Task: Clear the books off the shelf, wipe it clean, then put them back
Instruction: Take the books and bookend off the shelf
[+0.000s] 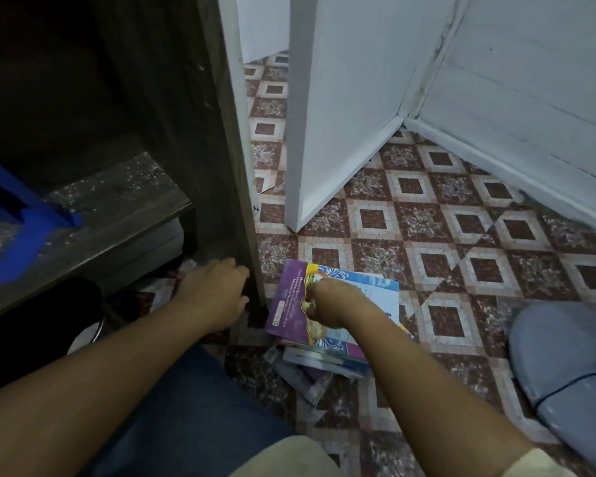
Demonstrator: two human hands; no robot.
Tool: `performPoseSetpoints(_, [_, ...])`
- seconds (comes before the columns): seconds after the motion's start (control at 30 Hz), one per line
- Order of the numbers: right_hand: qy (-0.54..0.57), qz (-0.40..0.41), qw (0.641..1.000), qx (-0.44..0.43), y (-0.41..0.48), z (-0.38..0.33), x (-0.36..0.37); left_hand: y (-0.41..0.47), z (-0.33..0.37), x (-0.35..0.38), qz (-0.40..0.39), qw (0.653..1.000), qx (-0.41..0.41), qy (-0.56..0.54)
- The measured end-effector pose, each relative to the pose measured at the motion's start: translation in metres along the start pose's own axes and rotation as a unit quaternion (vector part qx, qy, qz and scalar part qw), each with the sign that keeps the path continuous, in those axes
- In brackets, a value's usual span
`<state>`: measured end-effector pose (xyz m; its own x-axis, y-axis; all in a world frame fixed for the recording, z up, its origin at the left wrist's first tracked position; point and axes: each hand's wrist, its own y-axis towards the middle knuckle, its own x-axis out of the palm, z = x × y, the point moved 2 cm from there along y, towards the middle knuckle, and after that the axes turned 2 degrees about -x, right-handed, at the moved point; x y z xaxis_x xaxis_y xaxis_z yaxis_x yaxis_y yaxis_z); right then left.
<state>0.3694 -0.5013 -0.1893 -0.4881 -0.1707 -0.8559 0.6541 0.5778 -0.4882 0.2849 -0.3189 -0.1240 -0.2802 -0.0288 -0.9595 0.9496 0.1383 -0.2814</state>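
**Bookcase corner: contents as I see them on the head view**

1. Shelf (124,201): one dark board, speckled with pale dust. It holds one blue object (31,222) at its left end, kind unclear, and no books that I can see.
2. Compartment beneath it: pale flat items (166,235) lying stacked, too dim for me to count.
3. Books (324,359): one loose pile on the tiled floor (427,208), just right of the unit's side panel (217,187). I make out several, exact number unclear.
4. Purple book (288,301): on top of the pile. It has rows of white capitals down the cover that I cannot read with confidence. A blue-and-white book (375,287) shows from under it.
5. Right hand (334,304): on the purple cover, fingers (312,287) curled downward. I cannot tell whether they pinch the book or only press it.
6. Left hand (214,294): at the foot of the side panel, fingers curled. I cannot tell if it has hold of anything.
7. Grey padded object (565,356): one, on the floor at far right.
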Motion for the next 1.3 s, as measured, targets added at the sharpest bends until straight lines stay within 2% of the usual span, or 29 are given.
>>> performPoseSetpoints(0.17, [-0.051, 0.097, 0.989, -0.094, -0.029, -0.072, -0.096, -0.034, -0.054, -0.034, 0.033, 0.998, -0.053, -0.002])
performPoseSetpoints(0.3, [-0.082, 0.165, 0.965, -0.188, -0.049, -0.147, -0.149, -0.075, -0.101, -0.066, 0.092, 0.988, -0.120, -0.024])
performPoseSetpoints(0.47, [-0.112, 0.258, 0.920, -0.271, -0.056, -0.237, -0.184, -0.133, -0.164, -0.097, 0.176, 0.964, -0.190, -0.063])
performPoseSetpoints(0.6, [-0.122, 0.295, 0.893, -0.318, -0.062, -0.314, -0.196, -0.196, -0.225, -0.108, 0.239, 0.934, -0.253, -0.075])
performPoseSetpoints(0.83, [-0.144, 0.311, 0.852, -0.395, -0.067, -0.438, -0.194, -0.307, -0.306, -0.097, 0.291, 0.872, -0.383, -0.088])
performPoseSetpoints(1.1, [-0.162, 0.282, 0.817, -0.477, -0.075, -0.551, -0.175, -0.394, -0.357, -0.074, 0.337, 0.790, -0.498, -0.118])
performPoseSetpoints(1.2, [-0.171, 0.266, 0.811, -0.492, -0.074, -0.581, -0.169, -0.408, -0.364, -0.066, 0.358, 0.773, -0.509, -0.128])
performPoseSetpoints(1.3, [-0.177, 0.256, 0.801, -0.511, -0.074, -0.605, -0.164, -0.412, -0.364, -0.061, 0.420, 0.751, -0.487, -0.149])
